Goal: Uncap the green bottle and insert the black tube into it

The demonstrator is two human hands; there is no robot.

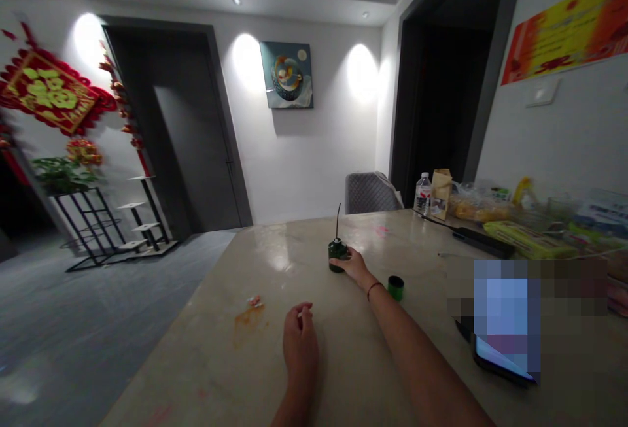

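On the pale tabletop (220,283) stood the dark green bottle (335,250), upright, with a thin dark stick (338,221) rising from its neck. Your right hand (354,264) was clamped on its side, thumb across the front. Nearer you than the bottle and to its left, your left hand (298,322) was apart from the right, fingers curled; whether it held anything could not be told. You had a green cap (395,288) to the bottle's right and nearer, an orange stain (249,321) to its left, and a grey quilted chair (370,193) beyond it.
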